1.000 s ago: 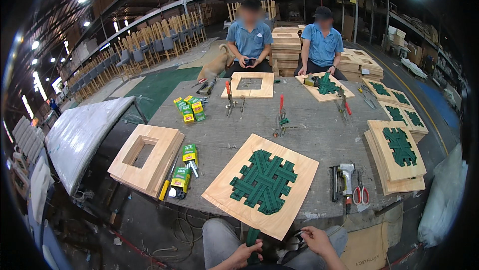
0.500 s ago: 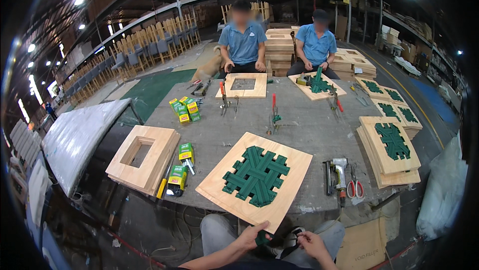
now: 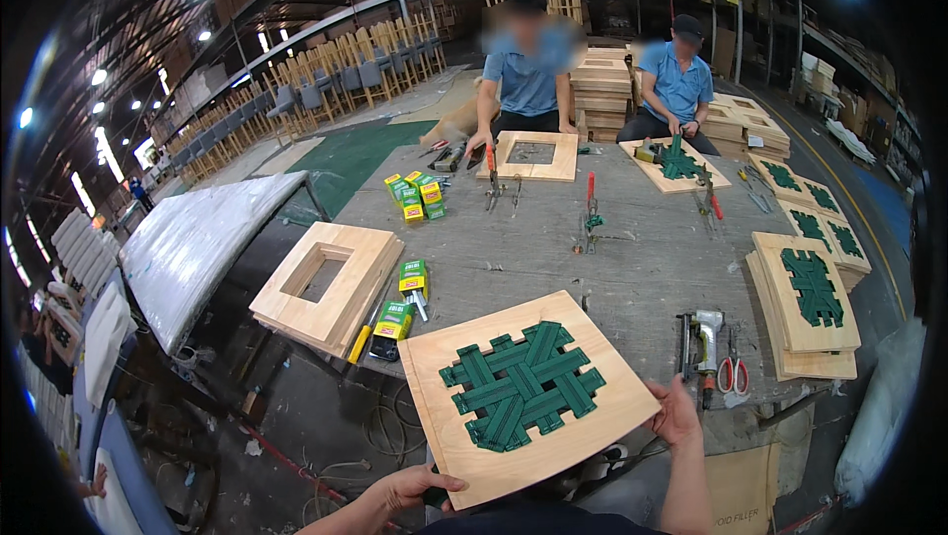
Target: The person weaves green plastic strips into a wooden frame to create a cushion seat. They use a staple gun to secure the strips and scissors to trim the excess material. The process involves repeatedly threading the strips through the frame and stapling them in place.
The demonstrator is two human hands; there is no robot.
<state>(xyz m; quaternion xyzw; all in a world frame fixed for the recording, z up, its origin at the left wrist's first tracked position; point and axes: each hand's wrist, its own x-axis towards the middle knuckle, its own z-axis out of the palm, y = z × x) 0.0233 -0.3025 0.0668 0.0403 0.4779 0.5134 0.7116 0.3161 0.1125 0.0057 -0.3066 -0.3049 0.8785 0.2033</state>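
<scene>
A square light-wood panel (image 3: pixel 578 441) with woven dark green webbing straps (image 3: pixel 523 387) across its middle is tilted over the near edge of the table. My left hand (image 3: pixel 417 486) grips its near-left corner, thumb on top and fingers hidden underneath. A bit of dark green shows beside that palm, too hidden to name. At the right corner, my right hand (image 3: pixel 677 414) holds the panel's edge. Right of the panel on the table lie a staple gun (image 3: pixel 705 337) and red-handled scissors (image 3: pixel 733 374). Green-and-yellow boxes (image 3: pixel 393 320) and a yellow-handled tool (image 3: pixel 360 342) sit left of it.
Stacked wooden frames (image 3: pixel 326 283) stand on the table's left, stacked webbed panels (image 3: pixel 815 303) on its right. Across the grey table (image 3: pixel 494 229), two people in blue shirts sit with a frame (image 3: pixel 558 160) and a webbed panel (image 3: pixel 716 177). More boxes (image 3: pixel 415 196) lie far left.
The panel has turned and slid off the table toward me. My right hand, formerly apart from it near my lap, has taken hold of its right corner. My view has shifted left.
</scene>
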